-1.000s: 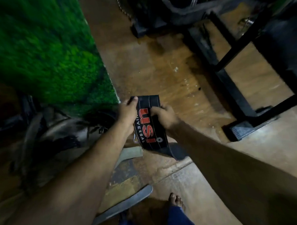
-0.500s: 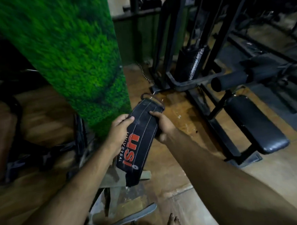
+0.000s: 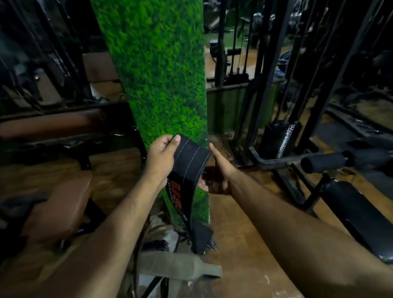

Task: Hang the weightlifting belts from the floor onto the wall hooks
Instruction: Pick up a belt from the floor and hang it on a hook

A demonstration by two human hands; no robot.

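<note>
A black belt [image 3: 187, 171] is being grasped by both hands in front of a green pillar [image 3: 158, 71]. Its upper end is being pinched in the left hand [image 3: 161, 153], the thumb lying on top of the stitched edge. Its right edge, lower down, is being gripped by the right hand [image 3: 217, 172], fingers curled beneath and thumb pointing up. The belt is being held off the floor [image 3: 240, 248], its length hanging down, red lettering showing on its face and metal prongs at its lower end. A grey belt [image 3: 180, 265] is lying on the floor at the pillar's foot, just below the hanging end. A brown padded seat [image 3: 58, 206] is standing to the left, and a black bench [image 3: 365, 220] and a weight stack [image 3: 280, 138] to the right.
</note>
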